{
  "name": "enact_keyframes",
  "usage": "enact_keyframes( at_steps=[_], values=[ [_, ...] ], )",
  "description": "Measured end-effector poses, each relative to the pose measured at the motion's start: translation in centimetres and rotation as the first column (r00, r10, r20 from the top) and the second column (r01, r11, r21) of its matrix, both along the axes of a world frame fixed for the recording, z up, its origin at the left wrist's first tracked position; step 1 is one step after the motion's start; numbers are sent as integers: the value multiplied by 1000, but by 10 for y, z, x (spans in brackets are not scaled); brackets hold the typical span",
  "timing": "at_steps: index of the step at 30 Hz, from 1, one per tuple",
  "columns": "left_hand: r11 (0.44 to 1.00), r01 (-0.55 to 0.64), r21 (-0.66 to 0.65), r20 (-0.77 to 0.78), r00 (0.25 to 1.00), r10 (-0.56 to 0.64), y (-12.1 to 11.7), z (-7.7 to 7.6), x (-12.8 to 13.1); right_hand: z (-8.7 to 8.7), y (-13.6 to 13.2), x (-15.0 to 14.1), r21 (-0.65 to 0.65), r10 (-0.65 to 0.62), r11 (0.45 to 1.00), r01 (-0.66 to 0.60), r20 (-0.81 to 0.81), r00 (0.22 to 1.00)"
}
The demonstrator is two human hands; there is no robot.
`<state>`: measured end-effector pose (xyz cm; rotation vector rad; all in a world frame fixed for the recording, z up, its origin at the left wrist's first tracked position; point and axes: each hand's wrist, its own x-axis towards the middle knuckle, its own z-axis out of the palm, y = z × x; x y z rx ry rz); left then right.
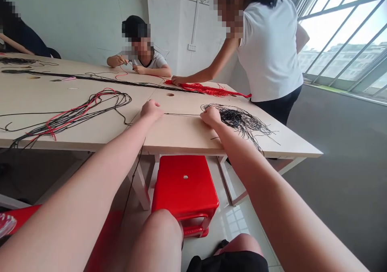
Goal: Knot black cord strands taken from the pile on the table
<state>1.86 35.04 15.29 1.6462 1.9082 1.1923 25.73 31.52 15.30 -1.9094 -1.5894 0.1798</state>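
My left hand (152, 110) and my right hand (211, 117) rest on the pale wooden table (184, 137), closed on a thin black cord (182, 114) that runs taut between them. Just beyond my right hand lies a loose tangle of black cords (240, 121). A strand drops from under my left wrist past the table edge (133, 183). To the left of my left hand lies a bundle of red and black cords (71, 117), not touching it.
A red plastic stool (184, 185) stands under the table edge, between my knees. Across the table, a standing person's hand (178, 80) rests by a red braided cord (205, 89). A seated person (139, 50) handles red cord at the far side. A barred window is at right.
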Motion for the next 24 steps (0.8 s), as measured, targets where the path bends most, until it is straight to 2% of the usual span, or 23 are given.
enact_keyframes(
  at_steps=[4,13,24],
  values=[
    [1000,-27,-6,-35,999,27,0,1,1,-6,0,-1,27,14,1000,-16,66,998],
    [994,-106,-1,-50,993,105,-3,2,2,-7,0,-1,31,49,998,-54,142,989],
    [995,-90,-30,-41,995,89,0,0,1,-7,0,0,38,68,996,-75,174,982]
  ],
)
